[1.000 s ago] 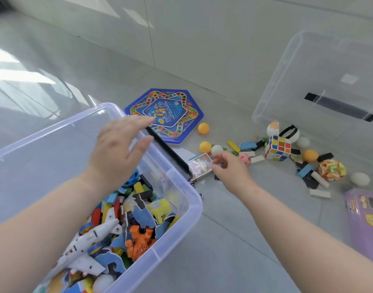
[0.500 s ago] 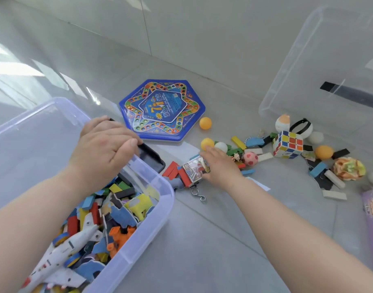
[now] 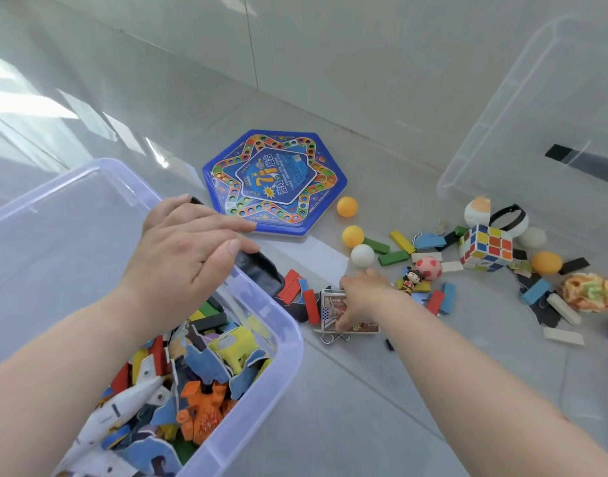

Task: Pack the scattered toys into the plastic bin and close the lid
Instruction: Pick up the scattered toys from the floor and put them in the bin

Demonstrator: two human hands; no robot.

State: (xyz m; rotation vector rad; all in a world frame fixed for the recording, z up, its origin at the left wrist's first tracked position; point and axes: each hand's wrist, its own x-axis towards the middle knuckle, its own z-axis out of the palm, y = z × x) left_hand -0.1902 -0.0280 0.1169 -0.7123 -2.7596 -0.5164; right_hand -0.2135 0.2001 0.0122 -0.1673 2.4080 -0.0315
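Here, the plastic bin (image 3: 289, 339) sits on the floor at lower left, its near end cut off by the frame. Its far rim is partly hidden under the left hand (image 3: 189, 249), whose fingers lie nearly straight over the black latch (image 3: 261, 270), while the right hand (image 3: 364, 294) pinches a card pack (image 3: 333, 315) just beside the bin, and I cannot see most of its fingertips. A second ago I saw the left hand hovering above the bin; now it rests on it. Beyond lie a hexagonal game board (image 3: 275, 180), balls (image 3: 347, 206), coloured blocks (image 3: 393, 258) and a puzzle cube (image 3: 487, 247), before the clear lid (image 3: 537, 115), cropped at right.
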